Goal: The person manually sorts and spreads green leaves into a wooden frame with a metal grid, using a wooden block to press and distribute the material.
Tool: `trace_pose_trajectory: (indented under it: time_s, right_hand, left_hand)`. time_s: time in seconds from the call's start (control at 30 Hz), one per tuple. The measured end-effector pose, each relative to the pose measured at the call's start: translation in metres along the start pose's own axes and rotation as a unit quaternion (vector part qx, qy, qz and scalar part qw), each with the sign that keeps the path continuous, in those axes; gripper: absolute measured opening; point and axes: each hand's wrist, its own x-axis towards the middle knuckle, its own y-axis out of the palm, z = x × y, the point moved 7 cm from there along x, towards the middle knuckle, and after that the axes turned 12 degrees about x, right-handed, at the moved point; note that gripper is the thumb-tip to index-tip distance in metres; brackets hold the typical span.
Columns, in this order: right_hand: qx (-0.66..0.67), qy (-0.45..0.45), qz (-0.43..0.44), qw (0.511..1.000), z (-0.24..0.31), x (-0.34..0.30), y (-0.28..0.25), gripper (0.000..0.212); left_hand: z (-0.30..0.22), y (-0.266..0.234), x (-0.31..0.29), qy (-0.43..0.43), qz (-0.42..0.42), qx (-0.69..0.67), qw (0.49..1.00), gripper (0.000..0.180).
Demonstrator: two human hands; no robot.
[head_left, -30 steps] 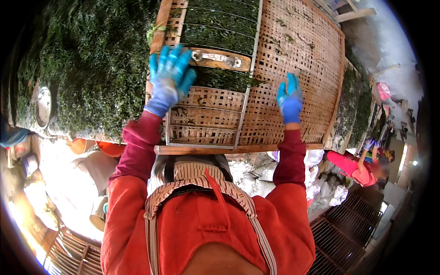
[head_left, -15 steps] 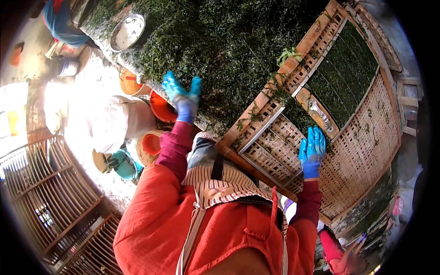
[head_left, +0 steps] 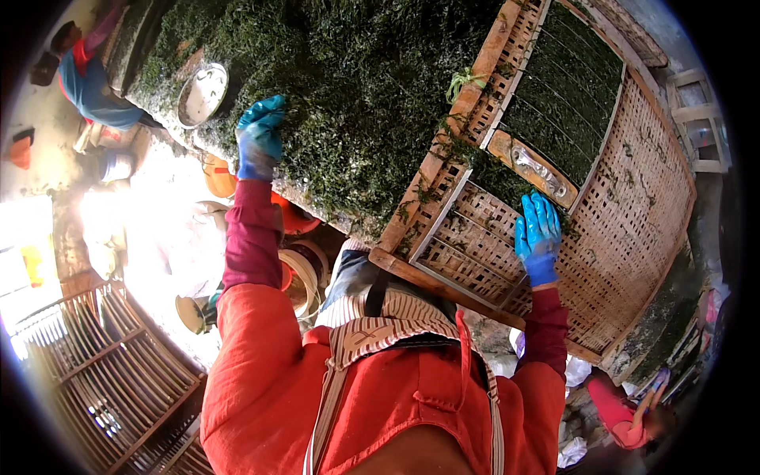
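Observation:
My left hand [head_left: 260,136], in a blue glove, is at the near left part of a big heap of dark green shredded leaves [head_left: 356,95]; its fingers are curled, and what they hold, if anything, is hidden. My right hand [head_left: 540,237], also gloved in blue, lies flat with fingers stretched at the edge of some leaves. Just beyond its fingertips is a wooden board [head_left: 499,146] with a metal handle [head_left: 534,168]. Past the board, a flat layer of leaves [head_left: 566,87] fills part of a thin metal frame [head_left: 439,218]. The frame rests on a woven bamboo tray [head_left: 633,214] with a wooden rim.
A round pale dish [head_left: 203,95] sits on the heap at the far left. Buckets [head_left: 299,277] stand below the table edge. Slatted racks [head_left: 103,372] are at the lower left. One person [head_left: 95,87] is at the upper left, another [head_left: 621,416] at the lower right.
My left hand has moved left and a little farther away, and its spread fingers have curled in. My right hand stays by the board while the view has shifted.

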Motion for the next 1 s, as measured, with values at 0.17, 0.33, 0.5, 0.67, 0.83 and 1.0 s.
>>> trace_pose_trajectory:
  time_s: [0.17, 0.33, 0.5, 0.67, 0.83, 1.0]
  right_hand:
    - [-0.008, 0.019, 0.013, 1.000, -0.013, -0.009, 0.004, 0.043]
    - [0.015, -0.015, -0.006, 1.000, -0.016, -0.013, 0.005, 0.052]
    - [0.264, 0.062, -0.026, 0.962, -0.064, -0.045, 0.031, 0.052]
    - [0.013, 0.016, -0.110, 0.994, -0.032, -0.063, -0.056, 0.038]
    - [0.079, 0.011, -0.120, 0.990, -0.001, -0.019, -0.031, 0.046]
    - [0.178, 0.108, -0.049, 0.977, -0.041, -0.031, 0.030, 0.047]
  left_hand:
    - [-0.130, 0.065, 0.012, -0.061, 0.067, -0.184, 0.979, 0.030]
    - [-0.237, 0.212, -0.040, -0.014, 0.257, -0.320, 0.912, 0.033]
    - [-0.219, 0.349, -0.118, 0.201, 0.381, 0.060, 0.900, 0.029]
    - [-0.183, 0.271, -0.098, 0.214, 0.098, 0.221, 0.947, 0.028]
    - [-0.211, 0.329, -0.154, 0.279, 0.363, 0.303, 0.836, 0.054]
    - [-0.162, 0.323, -0.155, 0.326, 0.446, 0.510, 0.659, 0.057]
